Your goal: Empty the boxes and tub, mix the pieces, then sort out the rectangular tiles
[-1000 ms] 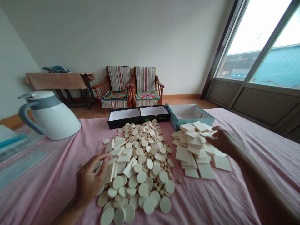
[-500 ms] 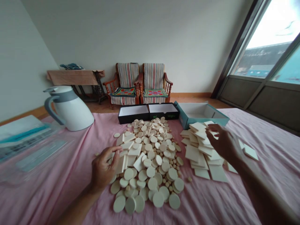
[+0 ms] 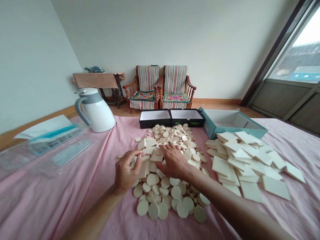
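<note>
Pink cloth (image 3: pixel 62 206) spreads across the whole work surface, and both hands are now over the same heap. The right hand (image 3: pixel 173 163) has crossed from the pile of squares on the right and sits palm down on the upper middle of the heap, fingers loosely spread, with nothing visibly lifted. Just left of it, the left hand (image 3: pixel 126 171) is half curled, its fingers against a few cream squares (image 3: pixel 143 169) standing on edge; whether it grips them or only steadies them cannot be told. Around both hands lies a mixed heap of flat cream discs (image 3: pixel 165 196), large ones fanning towards the near side, small ones (image 3: pixel 170 133) crowding the far end, with more squares lying among them. Well to the right sits a loose, overlapping pile of larger cream squares (image 3: pixel 237 166), untouched by either hand. Beyond the heap stand two open black boxes (image 3: pixel 155 119) and an open teal box (image 3: pixel 225 121), while a white and grey jug (image 3: pixel 95 111) stands on the left near clear plastic sleeves (image 3: pixel 52 143). Two striped wooden chairs (image 3: pixel 160 86) sit against the far wall.
</note>
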A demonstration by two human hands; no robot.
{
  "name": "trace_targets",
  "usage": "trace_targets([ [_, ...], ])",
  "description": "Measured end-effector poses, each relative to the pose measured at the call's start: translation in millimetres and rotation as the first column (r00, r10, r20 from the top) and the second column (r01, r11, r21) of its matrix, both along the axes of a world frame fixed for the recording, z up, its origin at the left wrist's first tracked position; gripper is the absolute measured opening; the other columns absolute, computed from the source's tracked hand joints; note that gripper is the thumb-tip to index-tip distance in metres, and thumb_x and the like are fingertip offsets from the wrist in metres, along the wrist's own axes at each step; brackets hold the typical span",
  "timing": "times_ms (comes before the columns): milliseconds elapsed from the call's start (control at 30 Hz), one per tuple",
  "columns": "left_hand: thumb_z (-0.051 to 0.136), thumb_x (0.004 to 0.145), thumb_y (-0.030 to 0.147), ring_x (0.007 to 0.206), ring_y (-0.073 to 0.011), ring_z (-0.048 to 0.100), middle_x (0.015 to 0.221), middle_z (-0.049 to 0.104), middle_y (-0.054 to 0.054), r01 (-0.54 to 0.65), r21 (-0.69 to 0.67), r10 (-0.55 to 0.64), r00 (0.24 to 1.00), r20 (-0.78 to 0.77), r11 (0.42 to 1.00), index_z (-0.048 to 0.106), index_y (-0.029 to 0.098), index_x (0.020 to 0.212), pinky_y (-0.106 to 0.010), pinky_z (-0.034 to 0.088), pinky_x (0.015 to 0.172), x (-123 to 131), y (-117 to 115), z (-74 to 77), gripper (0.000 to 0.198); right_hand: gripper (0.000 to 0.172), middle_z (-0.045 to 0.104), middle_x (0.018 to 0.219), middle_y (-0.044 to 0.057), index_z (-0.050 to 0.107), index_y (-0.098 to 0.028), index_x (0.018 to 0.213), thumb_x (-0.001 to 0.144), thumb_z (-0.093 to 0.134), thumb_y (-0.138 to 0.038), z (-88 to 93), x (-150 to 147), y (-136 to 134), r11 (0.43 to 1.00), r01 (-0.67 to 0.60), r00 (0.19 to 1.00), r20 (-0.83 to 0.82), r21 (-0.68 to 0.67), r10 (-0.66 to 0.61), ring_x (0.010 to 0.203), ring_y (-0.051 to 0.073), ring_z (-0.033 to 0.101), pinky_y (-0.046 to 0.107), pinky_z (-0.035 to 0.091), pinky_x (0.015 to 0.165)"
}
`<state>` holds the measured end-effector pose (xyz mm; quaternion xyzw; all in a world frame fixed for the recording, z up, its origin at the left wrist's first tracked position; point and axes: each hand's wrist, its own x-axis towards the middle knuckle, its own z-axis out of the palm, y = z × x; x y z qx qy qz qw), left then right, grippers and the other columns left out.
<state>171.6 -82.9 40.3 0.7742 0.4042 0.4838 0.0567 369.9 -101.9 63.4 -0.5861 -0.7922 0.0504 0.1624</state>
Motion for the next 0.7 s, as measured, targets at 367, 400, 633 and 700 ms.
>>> trace_targets([
  [367, 0.051, 0.090, 0.027, 0.081, -0.0173, 0.071, 0.087, 0.074, -0.003, -0.053, -0.008, 0.053, 0.998, -0.025, 0.999, 0.068, 0.018, 0.093, -0.025, 0.054, 0.078, -3, 4, -3.0, 0.019, 0.033, 0.058, 0.105, 0.016, 0.056, -0.013, 0.105, 0.072, 0.054, -0.010, 45.7, 24, -12, 0.972, 0.035, 0.955, 0.280, 0.232, -0.101, 0.096, 0.029, 0.050, 0.042, 0.040, 0.083],
  [400, 0.051, 0.090, 0.027, 0.081, -0.0173, 0.071, 0.088, 0.074, -0.003, -0.049, -0.009, 0.049, 0.998, -0.027, 0.999, 0.068, 0.018, 0.094, -0.025, 0.054, 0.078, -3, 4, -3.1, 0.019, 0.034, 0.058, 0.105, 0.016, 0.057, -0.013, 0.105, 0.071, 0.055, -0.012, 45.4, 35, -15, 0.969, 0.094, 0.955, 0.254, 0.229, -0.152, 0.095, 0.029, 0.050, 0.041, 0.041, 0.081],
  [633, 0.051, 0.090, 0.031, 0.085, -0.0188, 0.071, 0.089, 0.075, -0.003, -0.058, -0.038, 0.057, 0.998, -0.029, 0.998, 0.067, 0.020, 0.095, -0.026, 0.055, 0.078, -2, 4, -4.9, 0.020, 0.042, 0.063, 0.103, 0.013, 0.056, -0.017, 0.113, 0.078, 0.059, -0.040, 22.5, 156, -56, 0.764, 0.509, 0.845, -0.064, 0.397, -0.530, 0.097, 0.030, 0.051, 0.042, 0.041, 0.086],
  [700, 0.052, 0.090, 0.032, 0.084, -0.0186, 0.071, 0.089, 0.074, -0.002, -0.060, -0.026, 0.060, 0.998, -0.028, 0.998, 0.067, 0.021, 0.095, -0.026, 0.054, 0.078, -3, 5, -6.2, 0.020, 0.045, 0.064, 0.104, 0.013, 0.056, -0.018, 0.113, 0.077, 0.059, -0.045, 17.2, 196, -72, 0.676, 0.608, 0.763, -0.073, 0.416, -0.642, 0.096, 0.031, 0.054, 0.042, 0.041, 0.086],
])
